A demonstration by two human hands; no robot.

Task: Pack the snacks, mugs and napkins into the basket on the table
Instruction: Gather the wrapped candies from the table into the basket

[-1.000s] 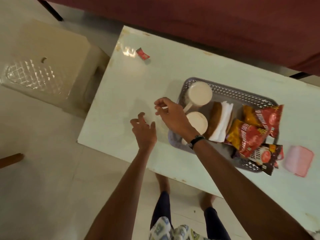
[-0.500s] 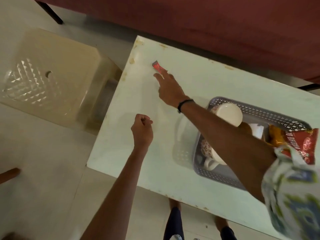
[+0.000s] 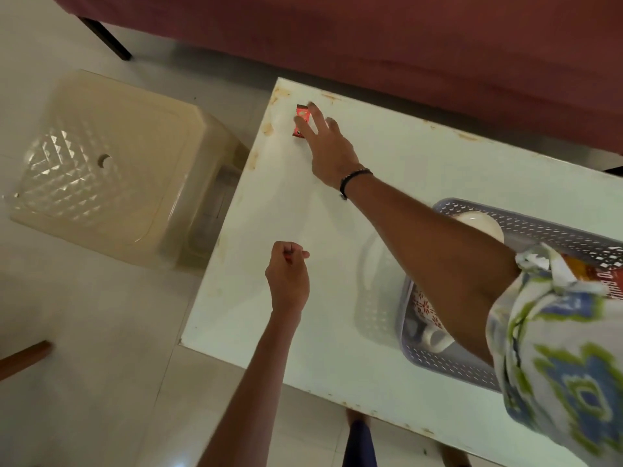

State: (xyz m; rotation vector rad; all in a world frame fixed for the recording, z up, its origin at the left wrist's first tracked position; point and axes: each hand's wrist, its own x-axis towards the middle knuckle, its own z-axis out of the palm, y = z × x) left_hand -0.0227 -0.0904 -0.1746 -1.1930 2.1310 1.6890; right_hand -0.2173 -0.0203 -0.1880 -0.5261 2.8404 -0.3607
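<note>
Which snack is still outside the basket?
The small red packet under the right hand, near the table's far corner; another snack pack sits in the basket.

Dim warm indoor light, soft shadows on table (image 3: 387,183), slight blur, wide-angle edge distortion

Your small red snack packet (image 3: 301,120) lies flat near the far left corner of the white table (image 3: 397,170), partly covered by fingertips, so its print is hard to read. Your grey perforated basket (image 3: 526,224) sits at the right side of the table, well apart from that packet, and much of it is hidden by an arm and sleeve. Inside it you can see a plain white mug (image 3: 482,225) toward the far end, and at the near end a white mug (image 3: 435,338) with a red floral pattern, lying on its side with its handle facing you. A red and orange snack bag (image 3: 603,278) shows at the basket's right edge.
</note>
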